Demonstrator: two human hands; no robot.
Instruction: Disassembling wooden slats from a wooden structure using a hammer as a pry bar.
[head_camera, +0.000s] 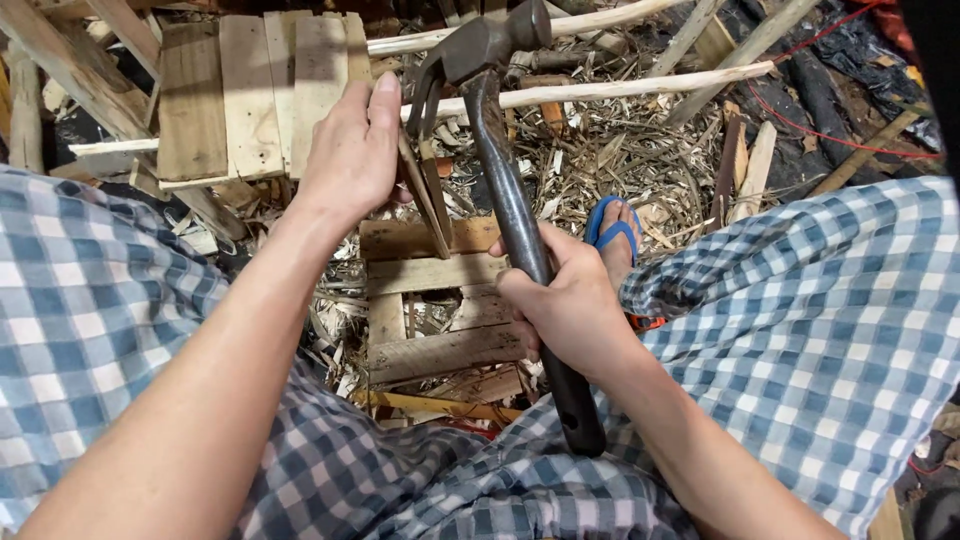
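Hammer (515, 215), heavy and rigid, sits clamped mid-handle in your right hand (570, 305); grip lower for leverage. Beyond it, your left hand (352, 150) pinches the thin, splintery wooden slat (428, 195) under the claw, above the pallet frame (430, 310).

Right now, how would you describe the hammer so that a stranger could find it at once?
Look above the small wooden pallet frame lying among wood scraps. The right hand grips a long dark handle rising toward the top middle. That is the claw hammer: the only dark metal tool among pale wood, its claw beside the thin slat that the left hand steadies.
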